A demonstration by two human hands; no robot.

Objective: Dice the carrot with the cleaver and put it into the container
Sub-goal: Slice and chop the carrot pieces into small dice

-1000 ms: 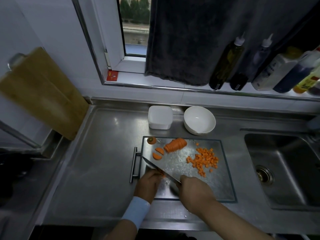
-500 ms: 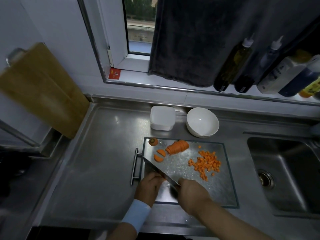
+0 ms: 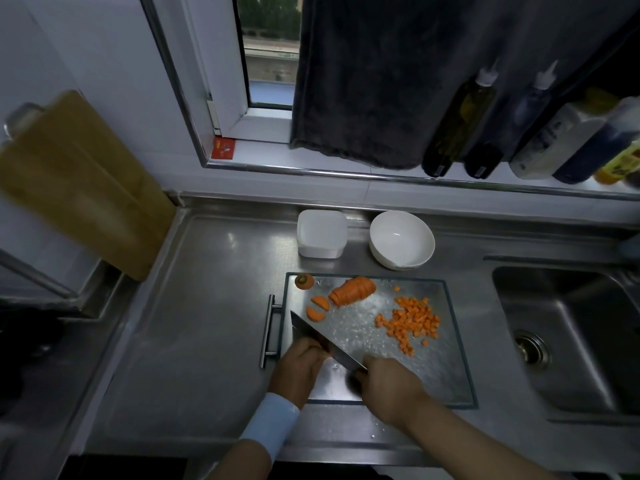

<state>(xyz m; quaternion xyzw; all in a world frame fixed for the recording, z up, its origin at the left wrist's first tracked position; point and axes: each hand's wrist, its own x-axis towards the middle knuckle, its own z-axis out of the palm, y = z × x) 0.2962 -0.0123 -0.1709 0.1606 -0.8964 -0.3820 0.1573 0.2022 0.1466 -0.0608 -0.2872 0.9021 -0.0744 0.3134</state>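
Note:
On the glass cutting board (image 3: 446, 372), my right hand (image 3: 388, 386) grips the handle of the cleaver (image 3: 318, 337), whose blade points up-left. My left hand (image 3: 298, 368) sits with curled fingers against the blade's left side, holding down a small carrot piece that shows only as an orange sliver. A sliced carrot chunk (image 3: 353, 291) lies at the board's far side with two half-slices (image 3: 318, 308) and the stem end (image 3: 304, 281). A pile of diced carrot (image 3: 412, 322) lies to the right. A white square container (image 3: 321, 233) stands behind the board.
A white bowl (image 3: 401, 240) stands beside the container. The sink (image 3: 568, 341) lies to the right. A wooden board (image 3: 79, 181) leans on the left wall. Several bottles (image 3: 460, 123) line the window sill under a dark towel (image 3: 381, 74).
Both hands and the cleaver stay at the board's near left corner; the view has shifted slightly. Carrot pieces lie where they were.

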